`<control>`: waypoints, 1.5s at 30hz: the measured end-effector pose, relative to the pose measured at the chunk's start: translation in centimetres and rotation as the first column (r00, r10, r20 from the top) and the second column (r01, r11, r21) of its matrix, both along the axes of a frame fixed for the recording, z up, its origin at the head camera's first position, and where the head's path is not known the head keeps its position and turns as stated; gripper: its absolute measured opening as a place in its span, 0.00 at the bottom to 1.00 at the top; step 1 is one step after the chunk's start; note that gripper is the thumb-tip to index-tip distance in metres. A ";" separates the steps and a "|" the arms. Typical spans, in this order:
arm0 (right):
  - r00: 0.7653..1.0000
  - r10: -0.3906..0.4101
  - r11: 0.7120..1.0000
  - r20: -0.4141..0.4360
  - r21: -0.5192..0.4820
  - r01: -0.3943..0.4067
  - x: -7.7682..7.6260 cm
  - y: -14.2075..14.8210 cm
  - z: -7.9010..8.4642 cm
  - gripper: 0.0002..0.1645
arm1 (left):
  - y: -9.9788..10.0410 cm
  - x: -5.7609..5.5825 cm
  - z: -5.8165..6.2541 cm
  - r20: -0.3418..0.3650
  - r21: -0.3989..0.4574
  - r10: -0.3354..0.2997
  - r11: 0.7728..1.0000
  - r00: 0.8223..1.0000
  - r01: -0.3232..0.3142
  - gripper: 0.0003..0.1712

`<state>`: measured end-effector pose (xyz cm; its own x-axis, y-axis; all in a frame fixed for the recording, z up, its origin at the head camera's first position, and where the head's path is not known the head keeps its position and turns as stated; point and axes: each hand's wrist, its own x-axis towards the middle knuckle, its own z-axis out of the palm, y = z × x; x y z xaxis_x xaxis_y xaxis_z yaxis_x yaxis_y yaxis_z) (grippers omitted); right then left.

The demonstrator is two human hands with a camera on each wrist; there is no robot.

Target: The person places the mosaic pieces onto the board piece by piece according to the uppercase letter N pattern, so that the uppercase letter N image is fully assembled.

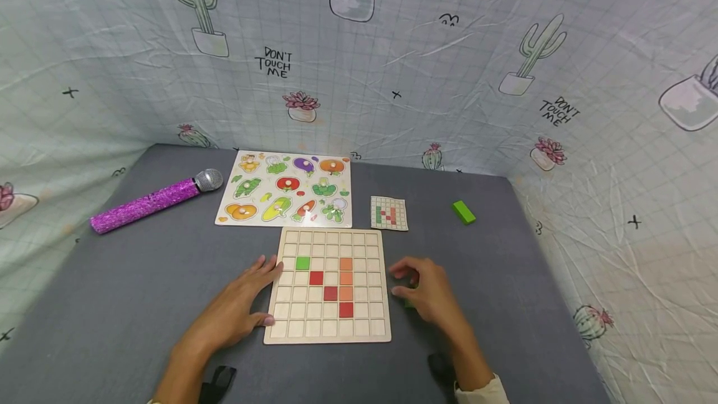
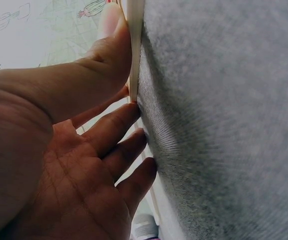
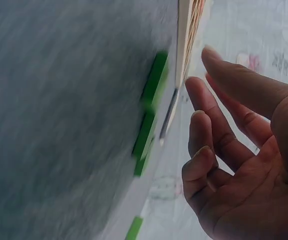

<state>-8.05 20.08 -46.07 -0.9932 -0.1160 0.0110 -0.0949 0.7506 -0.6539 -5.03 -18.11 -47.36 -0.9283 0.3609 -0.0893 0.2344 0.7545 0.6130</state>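
Observation:
A square wooden grid board (image 1: pixel 297 328) lies flat in the middle of the table. Set in its cells are a green tile (image 1: pixel 303 263), three red tiles (image 1: pixel 331 293) in a diagonal and three orange tiles (image 1: pixel 346 278) in a column. At the board's left edge, my left hand (image 1: pixel 238 301) touches the rim with spread fingers and thumb. My right hand (image 1: pixel 427 288) hovers just off the right edge, fingers loosely bent, thumb apart from them and nothing between. Green blocks (image 3: pixel 155 82) lie on the table under it, mostly hidden by the hand in the head view.
A small pattern card (image 1: pixel 389 213) lies behind the board's right corner. Further right is a single green block (image 1: pixel 464 212). Behind the board lies a vegetable picture board (image 1: pixel 263 207), with a purple glitter microphone (image 1: pixel 148 203) at its left. A printed cloth (image 1: pixel 348 67) hangs around the table.

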 end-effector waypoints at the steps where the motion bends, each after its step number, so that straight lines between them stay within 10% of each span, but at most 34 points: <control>1: 1.000 -0.006 1.000 -0.004 0.008 0.007 0.0 0.4 0.0 0.22 | 0.0 0.0 0.0 -0.003 0.002 -0.001 1.000 1.000 0.001 0.57; 45: 0.998 -0.061 0.988 0.021 0.144 0.058 0.0 3.7 -0.6 0.16 | 0.0 0.0 0.0 -0.002 0.006 0.002 1.000 1.000 -0.002 0.58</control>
<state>-8.03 23.79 -46.64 -0.9981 -0.0552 -0.0269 -0.0319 0.8404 -0.5410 -4.98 -18.09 -47.33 -0.9291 0.3598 -0.0851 0.2345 0.7513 0.6169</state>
